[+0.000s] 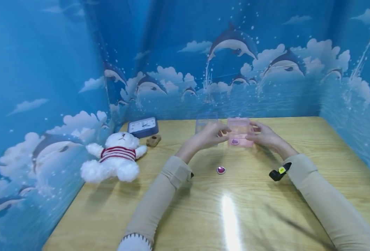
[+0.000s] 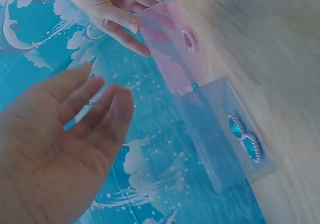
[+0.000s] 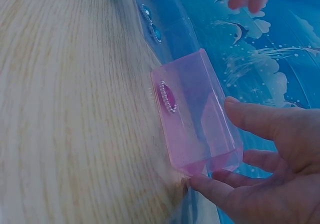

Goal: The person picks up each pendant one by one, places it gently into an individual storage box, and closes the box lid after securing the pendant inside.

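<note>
A translucent pink box (image 1: 240, 129) stands at the back of the table with a pink gem (image 3: 168, 97) edged in beads showing at its side. My right hand (image 1: 268, 137) is at the box's right end, relaxed fingers at its corner and thumb beside its edge. My left hand (image 1: 207, 135) hovers between the pink box and a translucent blue box (image 2: 215, 129), fingers loosely bent and holding nothing. Two blue gems (image 2: 244, 138) show in the blue box. In front of the boxes, a magenta gem with a silver border (image 1: 221, 170) lies on the table.
At the left are a white plush bear (image 1: 119, 155) in a striped top, a blue clock (image 1: 143, 127) and a small brown object (image 1: 153, 140). A dolphin-print curtain (image 1: 185, 59) encloses the back and sides of the wooden table (image 1: 185, 212).
</note>
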`<control>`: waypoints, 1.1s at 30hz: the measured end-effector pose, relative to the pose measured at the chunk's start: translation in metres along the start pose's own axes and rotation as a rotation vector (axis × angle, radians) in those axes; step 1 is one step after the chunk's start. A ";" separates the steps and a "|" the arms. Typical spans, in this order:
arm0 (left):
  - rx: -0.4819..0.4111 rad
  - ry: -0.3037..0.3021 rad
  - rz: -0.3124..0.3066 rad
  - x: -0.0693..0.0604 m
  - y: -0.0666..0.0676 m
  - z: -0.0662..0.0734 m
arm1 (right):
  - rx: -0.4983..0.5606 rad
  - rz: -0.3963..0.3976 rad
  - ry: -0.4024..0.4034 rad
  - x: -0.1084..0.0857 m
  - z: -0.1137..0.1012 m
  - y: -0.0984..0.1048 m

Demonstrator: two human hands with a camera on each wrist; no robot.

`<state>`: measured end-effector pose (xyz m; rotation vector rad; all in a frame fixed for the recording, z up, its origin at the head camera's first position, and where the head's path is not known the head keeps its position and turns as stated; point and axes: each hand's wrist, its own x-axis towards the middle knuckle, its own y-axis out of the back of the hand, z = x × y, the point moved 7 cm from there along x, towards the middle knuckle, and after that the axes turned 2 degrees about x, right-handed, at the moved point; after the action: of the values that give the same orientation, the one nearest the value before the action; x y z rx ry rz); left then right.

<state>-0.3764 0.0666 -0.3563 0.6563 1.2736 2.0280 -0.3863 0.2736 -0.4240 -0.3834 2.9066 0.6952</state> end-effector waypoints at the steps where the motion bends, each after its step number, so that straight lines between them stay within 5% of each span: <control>1: -0.005 -0.016 -0.020 -0.004 -0.002 -0.001 | -0.005 -0.001 0.000 0.000 -0.001 0.000; 10: -0.067 -0.077 -0.185 -0.030 -0.020 -0.004 | 0.000 -0.007 -0.011 -0.001 0.000 0.000; 22: -0.068 -0.094 -0.357 -0.045 -0.049 0.004 | -0.027 -0.013 -0.019 0.003 0.004 0.000; 28: -0.070 -0.062 -0.396 -0.049 -0.059 0.006 | -0.015 -0.006 -0.011 0.001 0.001 0.000; 33: 0.016 -0.088 -0.415 -0.050 -0.066 0.006 | -0.002 -0.007 -0.009 0.000 0.001 0.000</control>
<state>-0.3218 0.0548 -0.4179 0.4382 1.2561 1.6344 -0.3862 0.2739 -0.4250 -0.3891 2.8955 0.6972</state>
